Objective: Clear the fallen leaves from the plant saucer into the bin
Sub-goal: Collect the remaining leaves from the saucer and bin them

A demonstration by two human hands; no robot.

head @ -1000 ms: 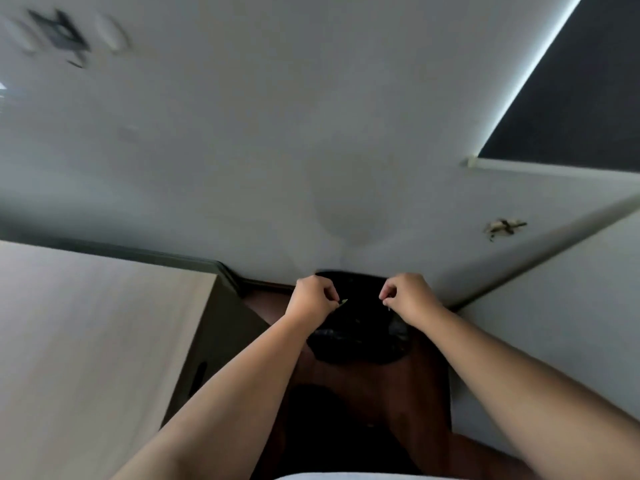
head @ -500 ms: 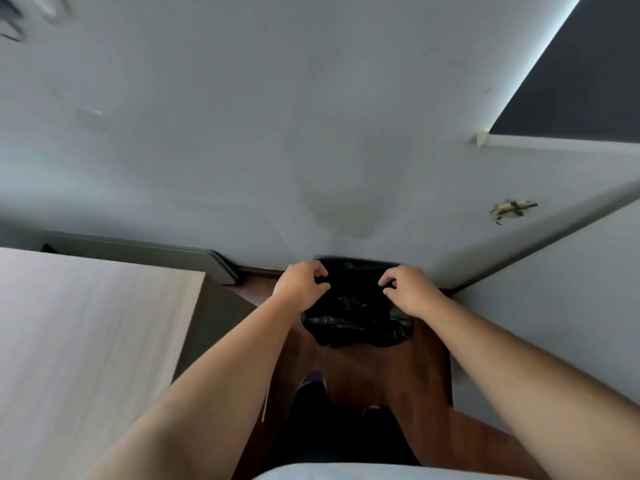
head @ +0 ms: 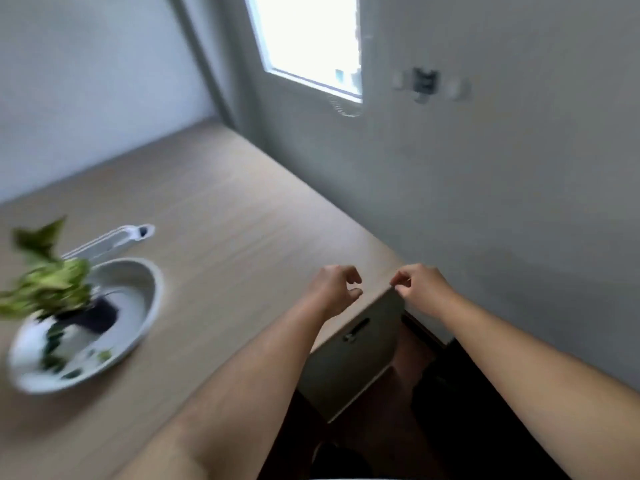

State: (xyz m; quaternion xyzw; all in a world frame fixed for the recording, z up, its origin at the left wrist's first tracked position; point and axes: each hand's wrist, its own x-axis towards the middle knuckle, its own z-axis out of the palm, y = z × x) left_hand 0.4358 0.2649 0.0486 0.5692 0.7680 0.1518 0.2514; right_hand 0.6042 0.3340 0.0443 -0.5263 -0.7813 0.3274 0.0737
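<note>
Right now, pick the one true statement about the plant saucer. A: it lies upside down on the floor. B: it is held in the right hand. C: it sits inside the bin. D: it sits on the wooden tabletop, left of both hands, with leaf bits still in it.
D: the plant saucer rests on the tabletop, left of the left hand and right hand, with green leaf bits inside.

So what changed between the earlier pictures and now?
The view swung left from the bin, now out of sight, to the table and saucer. Both hands, left hand and right hand, came up from the bin to the table corner. They remain loosely curled, holding nothing visible.
</note>
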